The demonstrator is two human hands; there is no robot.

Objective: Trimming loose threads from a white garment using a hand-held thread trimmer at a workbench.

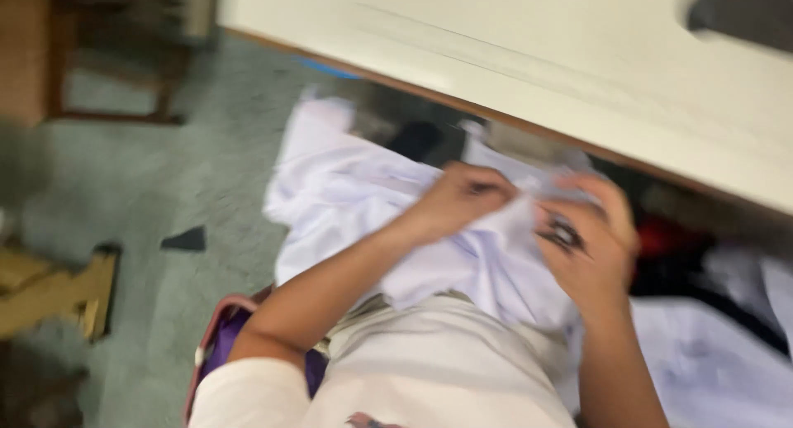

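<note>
Seen from above, a person's left hand [462,201] is closed on a bunch of pale lilac-white cloth [355,188], which lies across the lap and spills over the grey-green floor [165,188] just below the edge of a cream worktable [537,64]. The right hand [591,238], w/ fingers curled, pinches the same cloth on the opposite side and holds a small dark object [563,234], too blurred to name. More pale fabric [710,362] sits at lower right beside dark and red items under the table, w/ a wooden stool leg [74,292] at far left.
</note>
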